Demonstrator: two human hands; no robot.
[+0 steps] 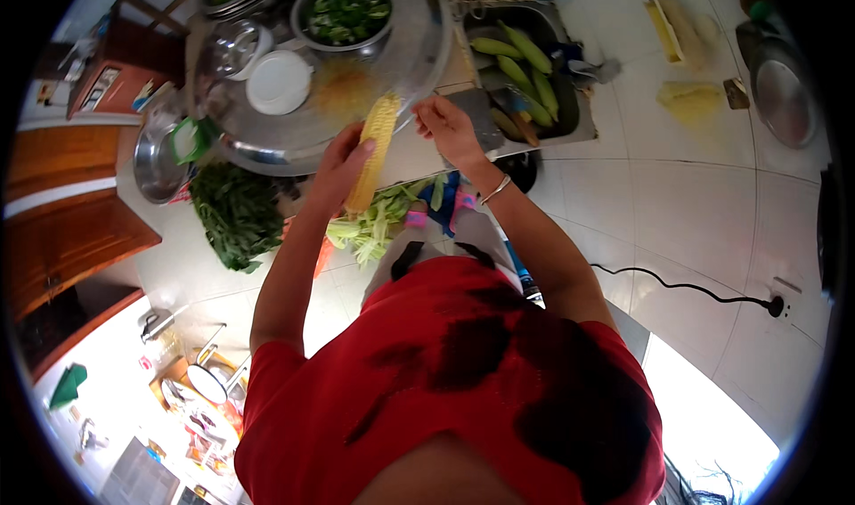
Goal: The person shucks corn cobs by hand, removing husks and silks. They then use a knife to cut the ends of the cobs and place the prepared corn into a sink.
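My left hand [344,164] is closed around a husked ear of corn [379,144], its yellow kernels bare and its upper end over the rim of a large round metal tray [320,154]. To the right of the corn, my right hand [444,127] is raised with its fingers curled and their tips close together. Whether something thin is pinched there is too small to tell. Several ears of corn in green husks [526,47] lie in the sink [588,121], beside what looks like a wooden handle [524,129]. Pale green husks [381,221] lie below my hands near my feet.
On the tray stand a metal bowl of chopped greens [347,17], a white round lid or dish [279,82] and stacked metal plates. A leafy green bunch [234,214] and a metal basin [157,157] are at the left. A black cord [674,283] runs to a wall socket at the right.
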